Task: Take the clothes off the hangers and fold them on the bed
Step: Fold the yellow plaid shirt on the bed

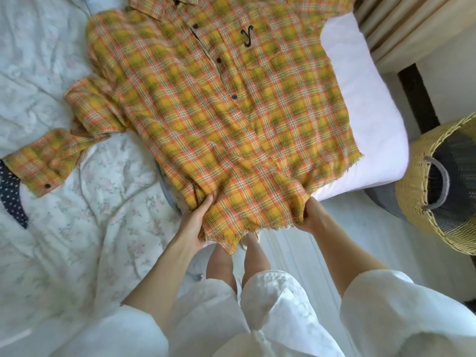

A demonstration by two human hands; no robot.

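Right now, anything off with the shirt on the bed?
Yes. The plaid shirt lies front-up, but its sleeve is bunched and kinked out to one side, and its frayed hem is gathered where the left hand and right hand grip it. It overhangs the bed edge.

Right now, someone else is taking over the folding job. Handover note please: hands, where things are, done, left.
Left hand: grips the plaid shirt at its bottom hem, left side.
Right hand: grips the same hem, right side.
Shirt: off any hanger, spread face up and buttoned on the bed, collar away from the person. Its sleeve lies bent out over the floral duvet.
A dark dotted garment shows at the left edge; its state cannot be told.
Wicker basket stands on the floor to the right.
Done: shirt laid flat.
Left: fold sleeves in, fold the body up; no hangers or other clothes are in view.
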